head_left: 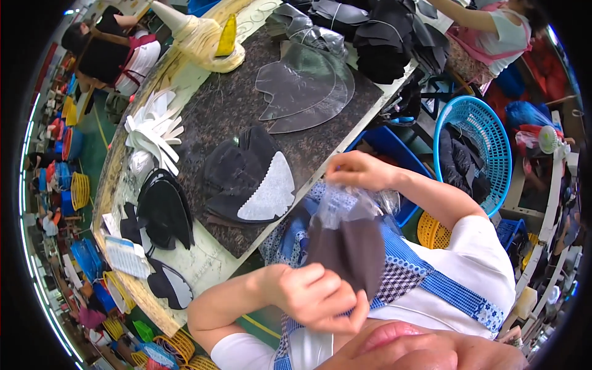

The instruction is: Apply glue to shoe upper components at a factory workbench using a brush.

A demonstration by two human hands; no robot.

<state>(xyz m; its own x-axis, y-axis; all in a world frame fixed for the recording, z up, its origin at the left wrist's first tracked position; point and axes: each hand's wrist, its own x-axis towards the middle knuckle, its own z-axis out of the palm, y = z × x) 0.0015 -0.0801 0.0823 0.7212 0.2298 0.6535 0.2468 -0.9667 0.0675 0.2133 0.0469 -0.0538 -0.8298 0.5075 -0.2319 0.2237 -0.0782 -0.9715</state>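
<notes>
Dark brown sheet [357, 250] in open air, past the near edge of the slab [209, 117]. Left hand [317, 297] curled at sheet's lower end; right hand [361, 171] by clear film [339, 206]. Hands apart; cannot tell grips.

Workshop: worktable [206, 111], cut dark pieces [305, 86], baskets [501, 132], co-workers [507, 34].

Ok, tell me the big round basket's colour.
The round basket is light blue, showing best in the head view.
</notes>
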